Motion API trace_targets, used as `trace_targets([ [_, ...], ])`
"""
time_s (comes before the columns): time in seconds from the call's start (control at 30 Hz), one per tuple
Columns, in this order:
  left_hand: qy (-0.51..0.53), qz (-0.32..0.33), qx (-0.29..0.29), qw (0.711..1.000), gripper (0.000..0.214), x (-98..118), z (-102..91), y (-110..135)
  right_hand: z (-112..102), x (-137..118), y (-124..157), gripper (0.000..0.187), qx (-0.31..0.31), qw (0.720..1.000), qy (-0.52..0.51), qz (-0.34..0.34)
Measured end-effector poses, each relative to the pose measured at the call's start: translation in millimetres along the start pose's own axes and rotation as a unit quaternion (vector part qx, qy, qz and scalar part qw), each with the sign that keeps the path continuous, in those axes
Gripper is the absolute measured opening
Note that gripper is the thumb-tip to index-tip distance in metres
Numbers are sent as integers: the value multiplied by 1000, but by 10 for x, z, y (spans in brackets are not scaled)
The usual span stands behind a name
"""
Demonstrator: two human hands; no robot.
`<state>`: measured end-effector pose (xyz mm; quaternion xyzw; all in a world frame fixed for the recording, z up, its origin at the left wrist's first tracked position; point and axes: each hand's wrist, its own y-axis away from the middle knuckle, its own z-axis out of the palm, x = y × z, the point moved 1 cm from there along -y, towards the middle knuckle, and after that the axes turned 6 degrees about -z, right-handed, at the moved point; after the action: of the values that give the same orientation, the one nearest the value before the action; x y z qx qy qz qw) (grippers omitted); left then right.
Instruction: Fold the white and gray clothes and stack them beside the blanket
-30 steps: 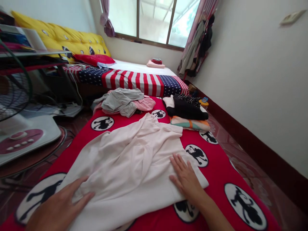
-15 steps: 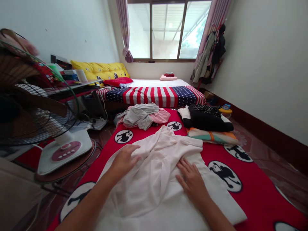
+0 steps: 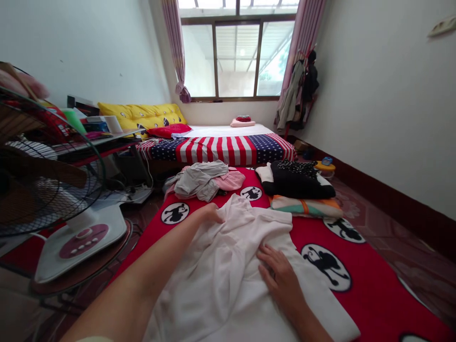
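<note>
White trousers (image 3: 228, 266) lie spread and wrinkled over a red blanket, their waist end pointing away from me and the wide leg hems near me. My left hand (image 3: 213, 213) reaches to the upper left edge of the cloth; its fingers bend down and close on the fabric there, partly hidden. On the right side of the trousers my right hand (image 3: 280, 268) rests palm down, fingers stretched out and lying on the cloth below the waistband.
Beyond the trousers lie a grey and pink clothes heap (image 3: 204, 178) and a folded black stack (image 3: 295, 180) on an orange-green cloth (image 3: 306, 205). A fan (image 3: 85, 237) stands on a stool at left. Behind is a bed with a star-and-stripe cover (image 3: 217, 149).
My left hand has moved forward from the middle left of the trousers to their upper left edge, its fingers now bent. My right hand stays in place. The view has tilted up slightly.
</note>
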<state>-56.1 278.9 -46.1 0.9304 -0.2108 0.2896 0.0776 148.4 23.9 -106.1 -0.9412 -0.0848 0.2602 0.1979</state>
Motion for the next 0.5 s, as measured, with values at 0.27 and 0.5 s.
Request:
trace_targets([
  [0.27, 38, -15, 116, 992, 40, 180, -509, 46, -45, -32, -1, 25, -3, 1000, -25, 14],
  [0.5, 51, 32, 145, 988, 37, 146, -641, 476, -16, -4, 3, 25, 4, 1000, -26, 6],
])
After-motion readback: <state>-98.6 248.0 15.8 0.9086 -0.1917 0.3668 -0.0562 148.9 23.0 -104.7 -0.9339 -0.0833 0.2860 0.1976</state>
